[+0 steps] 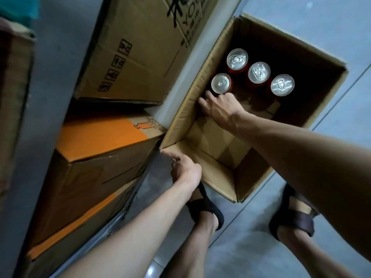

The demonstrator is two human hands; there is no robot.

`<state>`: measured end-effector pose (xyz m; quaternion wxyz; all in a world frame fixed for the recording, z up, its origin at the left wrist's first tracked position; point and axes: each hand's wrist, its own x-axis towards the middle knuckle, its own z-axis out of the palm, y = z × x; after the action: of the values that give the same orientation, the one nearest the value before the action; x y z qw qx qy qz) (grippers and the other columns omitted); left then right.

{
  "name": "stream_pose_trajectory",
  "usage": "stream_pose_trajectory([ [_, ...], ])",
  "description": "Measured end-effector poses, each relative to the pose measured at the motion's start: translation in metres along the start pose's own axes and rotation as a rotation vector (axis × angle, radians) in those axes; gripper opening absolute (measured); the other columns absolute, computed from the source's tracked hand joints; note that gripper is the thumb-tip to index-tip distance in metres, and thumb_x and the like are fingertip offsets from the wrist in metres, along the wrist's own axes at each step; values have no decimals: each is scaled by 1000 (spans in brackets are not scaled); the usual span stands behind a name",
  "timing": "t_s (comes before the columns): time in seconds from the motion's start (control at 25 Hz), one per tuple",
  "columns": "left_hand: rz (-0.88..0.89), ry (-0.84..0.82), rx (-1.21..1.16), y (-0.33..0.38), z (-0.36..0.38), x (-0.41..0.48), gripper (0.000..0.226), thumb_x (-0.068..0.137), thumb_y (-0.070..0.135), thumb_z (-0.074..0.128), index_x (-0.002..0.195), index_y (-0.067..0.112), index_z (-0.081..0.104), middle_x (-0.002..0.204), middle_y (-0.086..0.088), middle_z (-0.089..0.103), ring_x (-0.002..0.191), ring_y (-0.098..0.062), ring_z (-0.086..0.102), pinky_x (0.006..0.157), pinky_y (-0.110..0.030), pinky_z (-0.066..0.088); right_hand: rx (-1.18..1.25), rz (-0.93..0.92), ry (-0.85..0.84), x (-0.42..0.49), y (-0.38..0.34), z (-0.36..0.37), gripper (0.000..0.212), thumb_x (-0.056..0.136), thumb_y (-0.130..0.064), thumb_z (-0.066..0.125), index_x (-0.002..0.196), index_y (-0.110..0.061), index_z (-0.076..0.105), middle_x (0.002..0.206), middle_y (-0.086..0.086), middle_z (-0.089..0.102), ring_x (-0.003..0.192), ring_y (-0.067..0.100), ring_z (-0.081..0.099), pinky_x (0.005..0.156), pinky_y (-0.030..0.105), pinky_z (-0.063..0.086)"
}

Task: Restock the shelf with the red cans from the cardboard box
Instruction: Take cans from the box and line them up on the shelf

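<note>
Four red cans [237, 59] [259, 72] [282, 85] [220, 83] stood in one open cardboard box [180, 117]. Two closed cartons sat beside it: one printed brown carton [136, 47], one orange-topped carton [100, 141]. Two hands showed, left hand [186, 171] and right hand [218, 107], and two sandals [206, 211] [295, 219].
</note>
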<state>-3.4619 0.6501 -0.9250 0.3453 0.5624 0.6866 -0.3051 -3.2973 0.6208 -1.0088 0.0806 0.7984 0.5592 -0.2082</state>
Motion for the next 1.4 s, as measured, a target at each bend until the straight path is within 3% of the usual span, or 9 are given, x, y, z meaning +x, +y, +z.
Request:
stream_pose_trajectory([
  [0.24, 79, -64, 133, -11, -13, -3, 112, 87, 12, 60, 146, 16, -34, 131, -21, 59, 112, -37, 63, 97, -47, 53, -18, -105, 63, -26, -3, -10, 36, 97, -19, 19, 121, -9, 44, 109, 12, 50, 64, 28, 64, 46, 32, 30],
  [0.32, 77, -74, 78, -11, -25, -10, 112, 85, 13, 65, 151, 18, -25, 138, -22, 54, 123, -37, 56, 105, -46, 46, 123, -90, 39, -52, 1, -28, 37, 91, -22, 38, 125, -11, 44, 112, 11, 49, 63, 32, 63, 45, 33, 32],
  [0.52, 323, -88, -16, 7, -68, -97, 108, 81, 15, 77, 157, 26, 1, 156, -12, 34, 138, -31, 38, 112, -43, 36, 816, 181, -5, -148, 24, -133, 82, 58, -66, 56, 129, -27, 47, 111, -5, 53, 92, 23, 62, 72, 33, 46],
  [0.68, 717, -173, -65, 30, -119, -214, 88, 72, 17, 85, 145, 23, 37, 139, 1, 54, 127, -16, 50, 106, -28, 41, 1487, 347, 31, -222, 34, -246, 50, 56, -50, 76, 102, -39, 59, 91, -15, 68, 86, 0, 64, 75, 15, 49],
  [0.76, 815, -174, -152, 43, -154, -280, 77, 67, 18, 88, 133, 20, 48, 121, 4, 62, 110, -10, 58, 91, -12, 44, 1612, 336, 69, -255, 40, -315, 41, 63, -40, 75, 102, -36, 62, 91, -7, 69, 83, 7, 65, 71, 27, 53],
  [0.88, 832, -259, -311, 50, -217, -386, 72, 63, 24, 90, 124, 23, 52, 111, 8, 66, 100, -1, 63, 82, -9, 45, 1651, 244, 89, -309, 50, -434, 49, 68, -34, 69, 117, -27, 62, 109, 9, 67, 97, 20, 65, 79, 37, 54],
  [1.12, 940, -372, -404, 45, -346, -541, 68, 57, 37, 86, 118, 21, 63, 111, -4, 72, 105, -17, 68, 93, -29, 54, 1635, -57, 58, -398, 38, -633, 72, 59, -41, 69, 130, -38, 55, 120, -13, 66, 106, 4, 63, 79, 20, 54],
  [1.28, 1017, -107, -443, 19, -405, -604, 64, 51, 43, 90, 105, 49, 56, 100, 19, 67, 92, 9, 65, 71, -9, 51, 1529, -145, 52, -413, -5, -721, 61, 75, -41, 80, 129, -40, 52, 116, -12, 67, 107, 10, 65, 86, 28, 56],
  [1.4, 1031, 73, -479, -3, -438, -622, 70, 51, 37, 91, 106, 42, 47, 100, 13, 65, 87, 7, 65, 66, -13, 52, 1265, -115, 122, -409, -46, -760, 67, 70, -61, 73, 128, -43, 45, 117, -12, 61, 103, 7, 63, 87, 29, 57],
])
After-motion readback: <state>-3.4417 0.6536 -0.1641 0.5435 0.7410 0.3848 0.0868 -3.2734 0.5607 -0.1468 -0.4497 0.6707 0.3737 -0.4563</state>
